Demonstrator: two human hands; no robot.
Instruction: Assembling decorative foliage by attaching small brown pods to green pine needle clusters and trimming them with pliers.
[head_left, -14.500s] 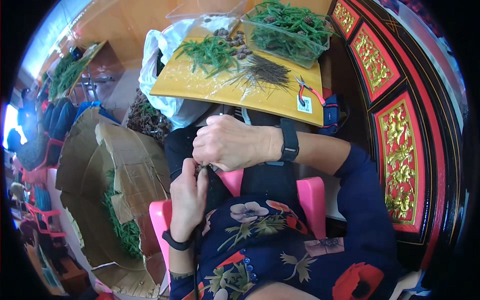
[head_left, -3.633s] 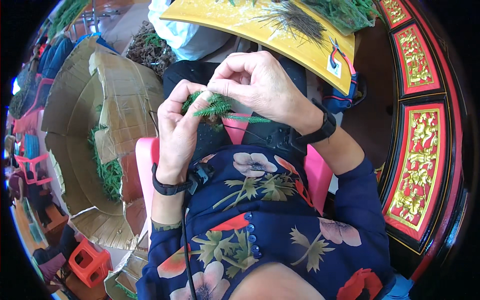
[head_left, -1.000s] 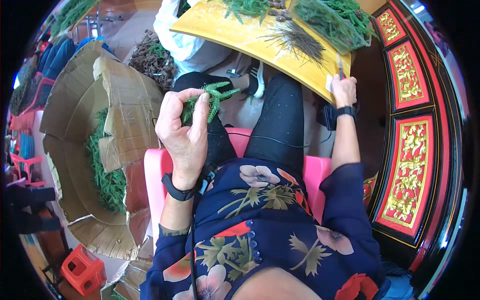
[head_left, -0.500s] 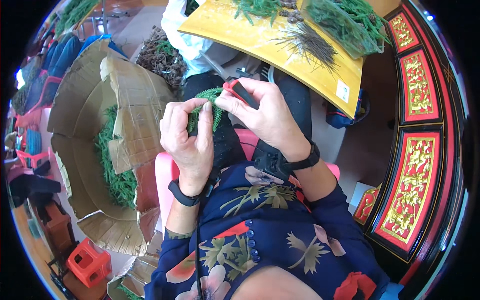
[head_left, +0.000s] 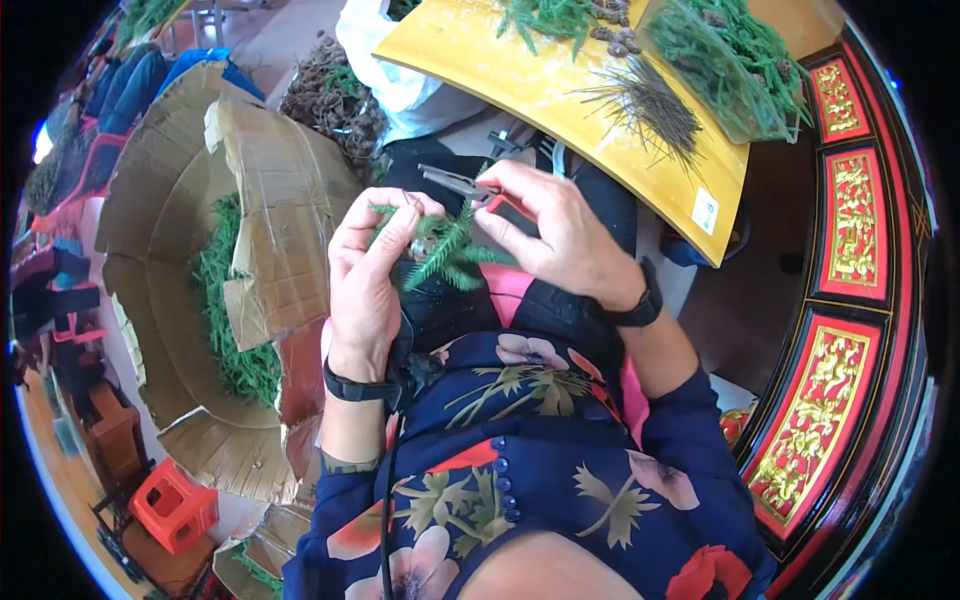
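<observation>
My left hand (head_left: 367,270) pinches a green artificial pine sprig (head_left: 447,250) between thumb and fingertips. The sprig's needled twigs hang over my lap, beneath both hands. Wrapped in my right hand (head_left: 575,240) is a pair of red-handled pliers (head_left: 458,183), whose metal jaws point left, just above the sprig and close to my left fingertips. Whether the jaws grip anything cannot be told. A thin dark stem seems to show at my left fingertips.
To the left stands a torn cardboard box (head_left: 170,250) holding green sprigs (head_left: 235,320). A yellow table (head_left: 440,45) ahead bears dark wires (head_left: 655,115) and a clear bag of greenery (head_left: 725,70). Pine cones (head_left: 335,100) lie beyond the box; carved red-gold panels (head_left: 815,420) line the right.
The pliers have turned so their jaws point left instead of up and away. My hands have moved slightly apart, and the sprig now hangs lower, more spread out.
</observation>
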